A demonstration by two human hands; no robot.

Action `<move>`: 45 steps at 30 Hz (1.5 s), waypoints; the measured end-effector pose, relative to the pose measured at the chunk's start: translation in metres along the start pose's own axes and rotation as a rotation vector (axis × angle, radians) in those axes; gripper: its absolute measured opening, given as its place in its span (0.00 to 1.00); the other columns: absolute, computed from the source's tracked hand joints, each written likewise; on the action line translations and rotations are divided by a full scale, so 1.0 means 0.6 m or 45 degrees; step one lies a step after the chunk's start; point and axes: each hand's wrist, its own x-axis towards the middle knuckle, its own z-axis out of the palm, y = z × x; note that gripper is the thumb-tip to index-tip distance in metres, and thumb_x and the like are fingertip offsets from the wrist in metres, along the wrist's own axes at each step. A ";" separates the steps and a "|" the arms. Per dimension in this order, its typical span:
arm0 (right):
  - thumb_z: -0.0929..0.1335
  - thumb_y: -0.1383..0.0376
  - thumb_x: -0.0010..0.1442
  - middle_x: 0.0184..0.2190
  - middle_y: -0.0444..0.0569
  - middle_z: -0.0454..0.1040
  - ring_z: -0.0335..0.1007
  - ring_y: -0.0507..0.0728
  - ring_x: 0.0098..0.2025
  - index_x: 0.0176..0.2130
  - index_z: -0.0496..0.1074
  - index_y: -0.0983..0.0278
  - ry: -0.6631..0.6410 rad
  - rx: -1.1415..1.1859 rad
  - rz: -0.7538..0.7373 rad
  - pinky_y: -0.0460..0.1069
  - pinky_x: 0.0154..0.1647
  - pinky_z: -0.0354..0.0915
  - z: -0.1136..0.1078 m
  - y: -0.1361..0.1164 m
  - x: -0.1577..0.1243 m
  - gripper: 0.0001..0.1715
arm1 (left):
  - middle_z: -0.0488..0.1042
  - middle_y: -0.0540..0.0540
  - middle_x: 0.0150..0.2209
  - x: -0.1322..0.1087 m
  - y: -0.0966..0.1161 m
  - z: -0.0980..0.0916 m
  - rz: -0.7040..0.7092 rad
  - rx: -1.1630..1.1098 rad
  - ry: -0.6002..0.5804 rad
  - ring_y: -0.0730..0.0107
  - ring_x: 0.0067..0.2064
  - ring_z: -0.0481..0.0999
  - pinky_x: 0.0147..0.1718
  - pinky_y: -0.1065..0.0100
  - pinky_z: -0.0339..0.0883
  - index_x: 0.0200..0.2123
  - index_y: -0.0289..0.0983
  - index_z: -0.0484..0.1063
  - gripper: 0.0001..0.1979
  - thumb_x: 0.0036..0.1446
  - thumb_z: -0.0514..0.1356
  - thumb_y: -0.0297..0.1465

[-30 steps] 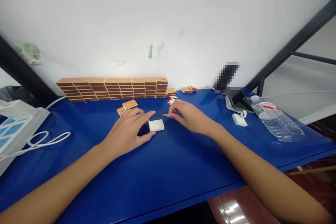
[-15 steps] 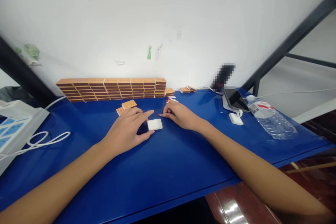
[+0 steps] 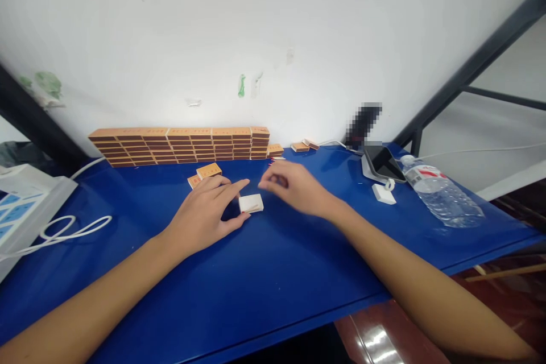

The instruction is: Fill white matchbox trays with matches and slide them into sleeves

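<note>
A small white matchbox tray point(image 3: 251, 201) lies on the blue table, with a pale matchstick point(image 3: 256, 206) inside it. My left hand point(image 3: 209, 205) steadies the tray's left end, the thumb at its near corner and another finger at its side. Just right of the tray, my right hand point(image 3: 296, 185) hovers with its fingers curled and the tips together; no match shows between them. Behind it, a few loose red-tipped matches point(image 3: 278, 159) are partly hidden by the hand. Two orange matchbox covers point(image 3: 209, 171) lie beyond my left fingers.
A long stacked row of matchboxes point(image 3: 179, 145) stands against the wall, with more matchboxes point(image 3: 300, 147) to its right. At the right are a phone point(image 3: 384, 162), a white case point(image 3: 383, 193) and a plastic bottle point(image 3: 441, 190). A power strip point(image 3: 25, 205) with a cable sits left.
The match tip that stuck out of my right fingers is gone from them, and a matchstick now shows in the tray. My right hand has shifted slightly; the left stays in place.
</note>
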 end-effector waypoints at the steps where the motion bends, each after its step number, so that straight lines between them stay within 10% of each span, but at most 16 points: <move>1: 0.71 0.60 0.69 0.35 0.48 0.75 0.69 0.56 0.36 0.39 0.78 0.61 0.109 -0.052 0.031 0.51 0.42 0.64 -0.010 0.022 0.004 0.08 | 0.81 0.43 0.40 0.000 0.000 0.000 0.001 -0.003 0.007 0.52 0.50 0.78 0.51 0.52 0.75 0.66 0.38 0.68 0.28 0.66 0.66 0.39; 9: 0.74 0.55 0.64 0.38 0.52 0.78 0.70 0.61 0.42 0.41 0.78 0.62 0.020 -0.175 0.094 0.55 0.45 0.64 -0.031 0.137 0.015 0.12 | 0.81 0.42 0.41 -0.003 -0.001 0.002 -0.008 0.000 -0.010 0.51 0.51 0.78 0.51 0.50 0.75 0.66 0.39 0.68 0.28 0.67 0.65 0.40; 32: 0.66 0.61 0.72 0.39 0.54 0.72 0.67 0.62 0.44 0.38 0.72 0.62 -0.104 -0.269 0.048 0.56 0.47 0.65 -0.044 0.098 -0.017 0.11 | 0.81 0.42 0.41 0.000 0.001 -0.002 -0.029 0.015 -0.019 0.52 0.51 0.79 0.50 0.52 0.76 0.66 0.38 0.69 0.28 0.67 0.66 0.40; 45: 0.68 0.63 0.73 0.42 0.50 0.72 0.68 0.59 0.47 0.40 0.73 0.61 -0.215 -0.002 -0.060 0.52 0.48 0.65 -0.020 -0.027 -0.031 0.06 | 0.81 0.42 0.43 0.004 0.007 0.000 -0.033 -0.049 -0.010 0.52 0.50 0.79 0.50 0.52 0.75 0.67 0.39 0.67 0.30 0.66 0.66 0.39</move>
